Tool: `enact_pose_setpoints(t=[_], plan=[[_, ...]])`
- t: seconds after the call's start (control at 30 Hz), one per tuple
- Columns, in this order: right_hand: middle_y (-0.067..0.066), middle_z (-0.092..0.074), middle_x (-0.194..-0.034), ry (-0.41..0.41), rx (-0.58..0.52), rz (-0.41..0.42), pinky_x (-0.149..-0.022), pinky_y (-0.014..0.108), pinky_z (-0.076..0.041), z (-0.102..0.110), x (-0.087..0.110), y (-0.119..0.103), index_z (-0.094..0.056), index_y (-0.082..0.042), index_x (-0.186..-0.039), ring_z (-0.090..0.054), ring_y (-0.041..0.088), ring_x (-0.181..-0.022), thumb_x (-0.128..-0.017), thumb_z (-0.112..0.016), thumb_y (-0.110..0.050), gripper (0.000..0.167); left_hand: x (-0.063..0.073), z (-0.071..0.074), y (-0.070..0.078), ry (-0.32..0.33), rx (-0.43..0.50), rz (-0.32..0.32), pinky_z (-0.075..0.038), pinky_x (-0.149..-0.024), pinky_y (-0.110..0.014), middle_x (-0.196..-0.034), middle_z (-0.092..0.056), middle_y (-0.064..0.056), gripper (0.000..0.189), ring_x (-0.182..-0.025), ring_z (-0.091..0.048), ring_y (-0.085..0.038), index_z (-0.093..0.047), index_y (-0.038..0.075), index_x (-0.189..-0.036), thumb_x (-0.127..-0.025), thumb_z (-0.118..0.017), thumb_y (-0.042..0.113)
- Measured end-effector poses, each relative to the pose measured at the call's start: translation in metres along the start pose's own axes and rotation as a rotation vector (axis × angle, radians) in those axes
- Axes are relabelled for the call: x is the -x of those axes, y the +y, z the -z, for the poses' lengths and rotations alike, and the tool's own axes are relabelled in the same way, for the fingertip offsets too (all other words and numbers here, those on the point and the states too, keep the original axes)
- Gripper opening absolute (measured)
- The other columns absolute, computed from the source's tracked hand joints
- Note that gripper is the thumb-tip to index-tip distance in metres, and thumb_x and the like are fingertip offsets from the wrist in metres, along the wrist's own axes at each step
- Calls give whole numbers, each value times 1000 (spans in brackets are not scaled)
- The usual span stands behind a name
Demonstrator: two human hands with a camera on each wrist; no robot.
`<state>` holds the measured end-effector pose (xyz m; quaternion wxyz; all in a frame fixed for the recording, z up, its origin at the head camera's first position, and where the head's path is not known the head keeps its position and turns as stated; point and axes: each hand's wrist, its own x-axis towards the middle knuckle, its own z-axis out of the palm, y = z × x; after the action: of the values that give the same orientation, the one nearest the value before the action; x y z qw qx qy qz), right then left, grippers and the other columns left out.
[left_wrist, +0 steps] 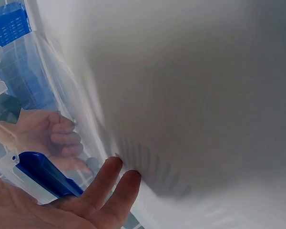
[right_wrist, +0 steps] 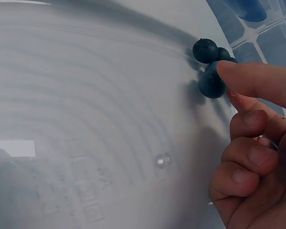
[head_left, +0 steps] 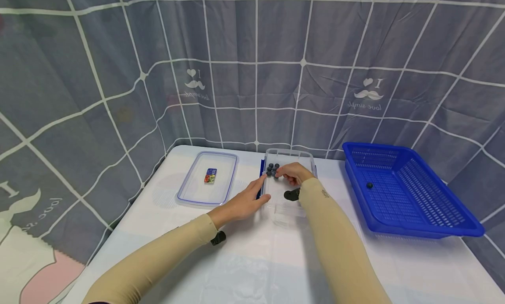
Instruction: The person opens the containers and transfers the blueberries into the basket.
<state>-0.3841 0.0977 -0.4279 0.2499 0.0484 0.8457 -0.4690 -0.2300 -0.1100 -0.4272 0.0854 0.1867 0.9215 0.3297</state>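
A clear plastic box [head_left: 292, 152] with blue side latches stands on the table, with several dark blue round berries [head_left: 270, 168] clustered toward its far left. Reaching inside it, my right hand [head_left: 296, 173] pinches one berry [right_wrist: 211, 82] between thumb and index finger; the other fingers curl inward. More berries [right_wrist: 205, 50] sit right behind that one in the right wrist view. My left hand [head_left: 245, 202] rests along the box's left side, its fingers extended beside a blue latch [left_wrist: 46, 174]. Through the clear wall, the left wrist view shows the right hand [left_wrist: 50, 136].
To the left lies a clear lid [head_left: 197, 181] with a blue-edged seal and a small colourful label [head_left: 211, 175]. A blue perforated basket [head_left: 357, 203] stands at the right, with one dark berry [head_left: 369, 185] in it. A grey checked curtain [head_left: 276, 85] hangs behind the table.
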Motion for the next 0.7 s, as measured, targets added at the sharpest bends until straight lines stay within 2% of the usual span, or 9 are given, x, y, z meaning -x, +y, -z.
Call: enact_pose_setpoints(t=[0.27, 0.43, 0.7], plan=[[-5, -38, -55, 8, 36, 7, -50, 23, -31, -2, 2, 2, -70, -13, -126, -33, 10, -50, -89, -75, -20, 37, 0, 0, 0, 1, 3, -2, -29, -120, -53, -170, -14, -5, 77, -150, -29, -33, 2, 35, -163, -102, -34, 66], [-5, -37, -53, 21, 52, 16, -49, 23, -30, -3, 5, 2, -72, -9, -116, -33, 9, -49, -89, -75, -19, 29, 0, 0, 0, 1, 1, 0, -29, -120, -53, -169, -14, -5, 77, -150, -30, -33, 2, 35, -163, -102, -34, 65], [-5, -37, -52, 38, 65, 21, -49, 23, -30, -4, 6, 2, -72, -9, -106, -33, 9, -48, -90, -74, -20, 20, 1, 0, 1, 3, 3, 6, -29, -120, -54, -170, -14, -5, 76, -150, -30, -34, 1, 36, -162, -102, -35, 66]])
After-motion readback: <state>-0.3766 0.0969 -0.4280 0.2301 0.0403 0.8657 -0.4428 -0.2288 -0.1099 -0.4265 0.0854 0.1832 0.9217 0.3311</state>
